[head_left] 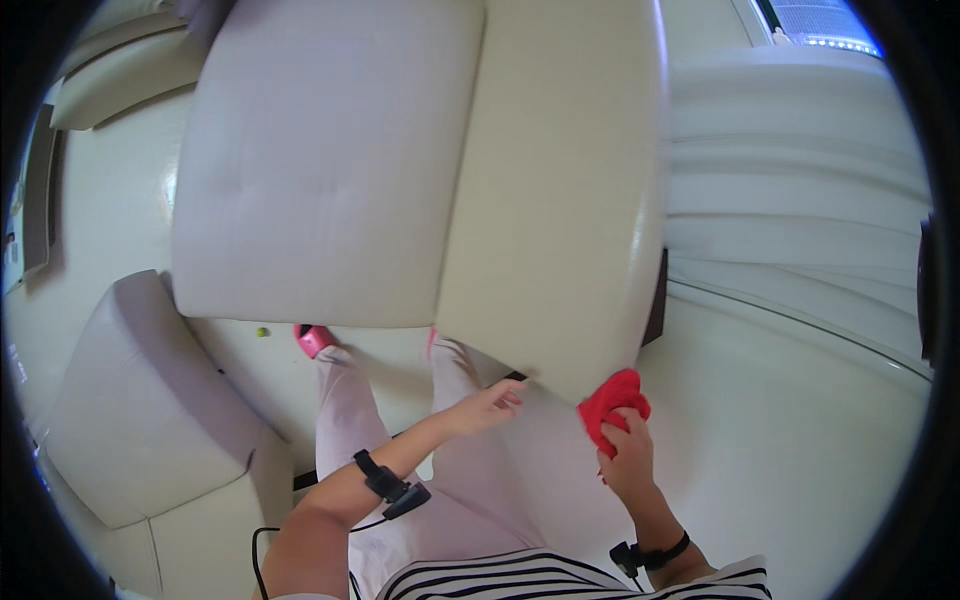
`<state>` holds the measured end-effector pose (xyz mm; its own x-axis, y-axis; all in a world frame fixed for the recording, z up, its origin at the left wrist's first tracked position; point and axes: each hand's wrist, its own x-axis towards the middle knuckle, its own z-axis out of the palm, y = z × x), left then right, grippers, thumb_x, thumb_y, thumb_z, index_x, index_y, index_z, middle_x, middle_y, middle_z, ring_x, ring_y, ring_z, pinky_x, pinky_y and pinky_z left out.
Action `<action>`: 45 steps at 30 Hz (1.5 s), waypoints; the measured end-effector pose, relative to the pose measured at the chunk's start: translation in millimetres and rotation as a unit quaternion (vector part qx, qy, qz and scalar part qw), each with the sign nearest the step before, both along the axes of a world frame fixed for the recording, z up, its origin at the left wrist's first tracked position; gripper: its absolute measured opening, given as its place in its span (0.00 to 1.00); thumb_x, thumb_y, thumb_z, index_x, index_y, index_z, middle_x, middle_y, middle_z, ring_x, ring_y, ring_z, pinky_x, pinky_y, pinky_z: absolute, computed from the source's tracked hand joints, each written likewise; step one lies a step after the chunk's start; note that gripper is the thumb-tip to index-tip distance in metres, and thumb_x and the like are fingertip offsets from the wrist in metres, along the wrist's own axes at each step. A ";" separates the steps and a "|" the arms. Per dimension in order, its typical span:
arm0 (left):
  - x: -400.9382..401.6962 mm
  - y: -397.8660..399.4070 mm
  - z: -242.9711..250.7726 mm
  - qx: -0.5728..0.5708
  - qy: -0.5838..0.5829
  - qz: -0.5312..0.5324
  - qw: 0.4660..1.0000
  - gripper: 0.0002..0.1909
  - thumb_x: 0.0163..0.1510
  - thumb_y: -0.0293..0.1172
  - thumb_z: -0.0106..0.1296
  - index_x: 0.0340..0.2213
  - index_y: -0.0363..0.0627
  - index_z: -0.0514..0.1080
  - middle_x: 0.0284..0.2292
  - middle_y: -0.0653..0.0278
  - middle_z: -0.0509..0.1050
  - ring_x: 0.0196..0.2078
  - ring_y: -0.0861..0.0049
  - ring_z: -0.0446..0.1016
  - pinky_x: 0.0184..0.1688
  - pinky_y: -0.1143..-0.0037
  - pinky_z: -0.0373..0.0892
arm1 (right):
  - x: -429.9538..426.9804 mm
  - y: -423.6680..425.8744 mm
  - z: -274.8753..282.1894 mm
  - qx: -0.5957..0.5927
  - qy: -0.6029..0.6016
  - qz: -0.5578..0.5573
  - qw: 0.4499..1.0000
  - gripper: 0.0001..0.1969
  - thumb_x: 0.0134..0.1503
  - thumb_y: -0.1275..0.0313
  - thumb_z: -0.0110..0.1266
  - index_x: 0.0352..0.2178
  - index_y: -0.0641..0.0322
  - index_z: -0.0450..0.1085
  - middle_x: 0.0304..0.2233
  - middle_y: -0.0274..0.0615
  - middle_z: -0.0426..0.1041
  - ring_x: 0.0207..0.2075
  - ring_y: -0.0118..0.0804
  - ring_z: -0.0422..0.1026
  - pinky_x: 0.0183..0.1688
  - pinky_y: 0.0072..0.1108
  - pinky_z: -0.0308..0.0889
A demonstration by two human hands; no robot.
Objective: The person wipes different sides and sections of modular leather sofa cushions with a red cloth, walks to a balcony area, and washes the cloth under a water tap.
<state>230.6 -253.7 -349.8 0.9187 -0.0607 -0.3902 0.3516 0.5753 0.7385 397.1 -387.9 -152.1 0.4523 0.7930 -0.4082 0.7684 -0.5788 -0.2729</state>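
Note:
My right hand (628, 457) is closed on a red cloth (616, 405), which rests against the lower right corner of a cream upholstered sofa section (555, 225). To its left, my left hand (491, 405) is held beside the sofa's near edge, its fingers apart and slightly curled, with nothing in them. Black straps with small devices are on both forearms. Joined to the cream section on its left is a wide pale seat (322, 172).
Another pale sofa piece (157, 420) stands at the lower left. A small green ball (262, 331) lies on the floor near my pink shoe (313, 340). Long pale curtains (787, 180) hang at the right. A low table (37, 202) is at the far left.

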 end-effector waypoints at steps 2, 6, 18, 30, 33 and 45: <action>-11.4 4.1 5.4 -0.030 -0.004 -0.037 0.999 0.32 0.53 0.35 0.46 0.56 0.49 0.45 0.50 0.53 0.61 0.48 0.72 0.64 0.50 0.73 0.60 | -20.8 2.6 -33.8 0.060 0.152 0.010 0.986 0.16 0.35 0.79 0.55 0.32 0.64 0.70 0.42 0.49 0.64 0.42 0.51 0.65 0.43 0.33 0.63; -78.1 41.8 -22.7 0.001 0.136 0.055 0.989 0.29 0.52 0.31 0.50 0.53 0.47 0.52 0.48 0.58 0.62 0.50 0.73 0.62 0.52 0.73 0.59 | -76.8 39.1 -138.8 0.126 0.464 -0.130 0.867 0.19 0.41 0.80 0.52 0.39 0.67 0.67 0.43 0.48 0.63 0.45 0.45 0.65 0.47 0.26 0.61; -181.8 206.4 32.4 0.649 0.131 -0.018 0.749 0.19 0.30 0.37 0.63 0.21 0.43 0.65 0.26 0.62 0.69 0.30 0.66 0.69 0.30 0.71 0.66 | -122.5 144.0 -187.8 0.220 0.308 0.013 0.926 0.13 0.44 0.86 0.49 0.33 0.65 0.70 0.42 0.42 0.64 0.35 0.34 0.70 0.36 0.20 0.67; -144.8 282.7 69.3 0.700 0.120 0.022 0.703 0.12 0.34 0.22 0.54 0.22 0.41 0.61 0.23 0.60 0.65 0.27 0.62 0.67 0.27 0.68 0.64 | -19.0 214.1 -113.6 0.190 0.316 -0.067 0.927 0.14 0.44 0.87 0.49 0.34 0.63 0.70 0.40 0.43 0.63 0.37 0.37 0.67 0.37 0.23 0.67; -140.5 295.1 86.3 0.797 0.086 0.017 0.598 0.12 0.31 0.21 0.53 0.20 0.42 0.61 0.22 0.61 0.63 0.25 0.64 0.65 0.24 0.70 0.62 | -9.4 235.5 -115.6 0.256 0.263 -0.058 0.928 0.15 0.41 0.87 0.50 0.33 0.63 0.70 0.38 0.43 0.62 0.38 0.40 0.67 0.38 0.24 0.66; -167.4 274.2 -38.4 0.599 0.195 -0.063 0.774 0.24 0.37 0.25 0.56 0.40 0.42 0.66 0.39 0.57 0.67 0.44 0.62 0.64 0.46 0.68 0.62 | -41.9 199.2 -248.6 0.018 0.242 0.013 0.970 0.16 0.41 0.76 0.57 0.36 0.56 0.70 0.47 0.41 0.63 0.48 0.46 0.62 0.49 0.33 0.60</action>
